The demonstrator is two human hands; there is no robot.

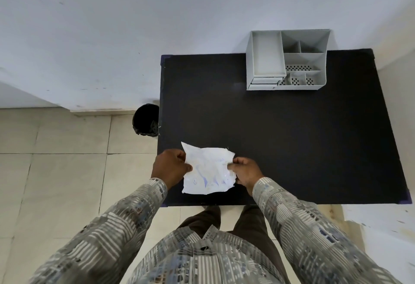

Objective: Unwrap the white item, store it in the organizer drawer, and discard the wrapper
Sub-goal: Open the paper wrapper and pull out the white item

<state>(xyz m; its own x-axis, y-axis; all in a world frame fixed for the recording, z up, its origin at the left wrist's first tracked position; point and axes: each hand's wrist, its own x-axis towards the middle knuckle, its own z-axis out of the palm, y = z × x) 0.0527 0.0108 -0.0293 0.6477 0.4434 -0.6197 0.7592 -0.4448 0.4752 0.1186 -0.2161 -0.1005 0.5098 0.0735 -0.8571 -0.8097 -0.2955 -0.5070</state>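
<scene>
A black desk [292,137] is seen from above, set against a pale wall, with tiled floor to its left. At the desk's far edge a grey organizer [286,59] stands, its open compartments upward and two small drawers closed at its front left. A black bin [146,119] is placed on the floor just beside the desk's left edge. Over the near edge, a crumpled white wrapper [207,169] with blue print is held between both hands: the left hand [171,167] has its fingers clamped on the left edge, the right hand [246,171] has its fingers pinched on the right edge.
</scene>
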